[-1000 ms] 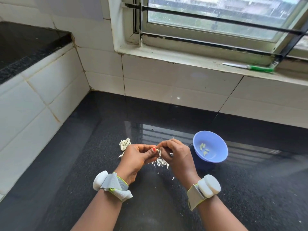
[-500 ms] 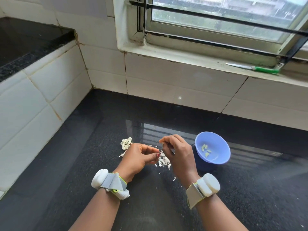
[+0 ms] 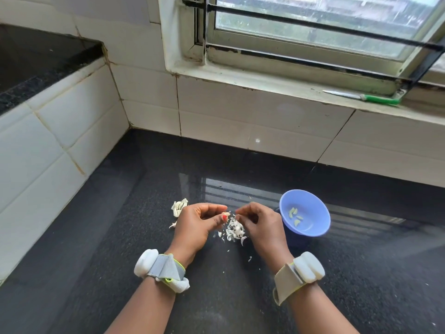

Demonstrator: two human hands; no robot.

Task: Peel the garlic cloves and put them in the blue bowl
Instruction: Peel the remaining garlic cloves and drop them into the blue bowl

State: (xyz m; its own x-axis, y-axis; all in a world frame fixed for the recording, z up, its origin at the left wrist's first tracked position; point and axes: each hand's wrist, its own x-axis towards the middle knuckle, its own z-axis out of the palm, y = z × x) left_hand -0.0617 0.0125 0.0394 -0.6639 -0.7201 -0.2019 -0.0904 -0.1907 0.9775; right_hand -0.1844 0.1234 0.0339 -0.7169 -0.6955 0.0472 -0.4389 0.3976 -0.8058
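- Left hand (image 3: pixel 196 225) and right hand (image 3: pixel 261 225) curled fingertip to fingertip above the worktop (image 3: pixel 96 249), pinching something small; too hidden to tell if a clove.
- Peel scraps (image 3: pixel 233 229) heaped just beneath.
- Unpeeled garlic cloves (image 3: pixel 178 206) just beyond left hand.
- Blue bowl (image 3: pixel 313 213), with peeled cloves (image 3: pixel 295 215), beside right hand.

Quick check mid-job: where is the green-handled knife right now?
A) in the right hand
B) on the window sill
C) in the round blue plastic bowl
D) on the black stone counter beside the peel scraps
B: the green-handled knife lies flat on the window sill, far from both hands.
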